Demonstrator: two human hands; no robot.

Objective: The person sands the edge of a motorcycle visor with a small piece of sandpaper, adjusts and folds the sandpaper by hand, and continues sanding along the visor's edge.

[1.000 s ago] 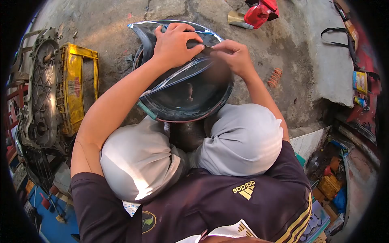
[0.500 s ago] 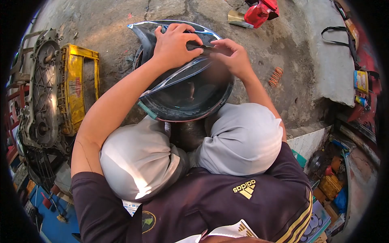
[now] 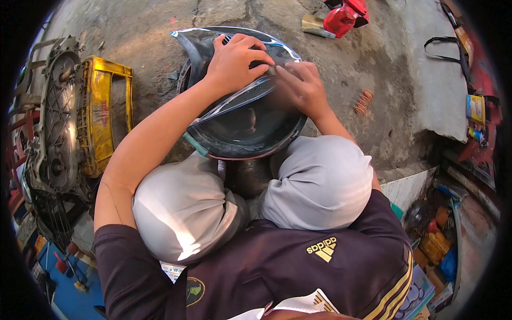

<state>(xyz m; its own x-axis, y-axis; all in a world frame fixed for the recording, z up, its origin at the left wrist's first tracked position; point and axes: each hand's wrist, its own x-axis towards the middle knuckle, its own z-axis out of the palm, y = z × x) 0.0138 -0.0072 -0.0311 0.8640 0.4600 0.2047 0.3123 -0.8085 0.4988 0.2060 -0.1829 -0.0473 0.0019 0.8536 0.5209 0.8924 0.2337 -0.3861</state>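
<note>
A dark glossy panel [image 3: 226,101] with bright silver edges lies over a round black basin [image 3: 250,133], which holds dark liquid. My left hand [image 3: 234,64] rests on the panel's upper part, its thumb and forefinger pinched near the edge. Close beside it on the right is my right hand [image 3: 304,88], its fingers bent and apart over the panel's right end. Between the two hands, a small dark piece at the left fingertips is too blurred to make out. The basin stands in front of my grey-covered knees.
On the left are a yellow crate [image 3: 98,117] and a metal engine casing [image 3: 58,122]. A copper-coloured spring [image 3: 364,102] lies on the concrete floor at right. A red object [image 3: 346,17] is at the top, and a box of mixed parts [image 3: 434,245] at lower right.
The panel has shifted slightly to the right with my left hand. My right hand's fingers have loosened from their pinch and spread a little.
</note>
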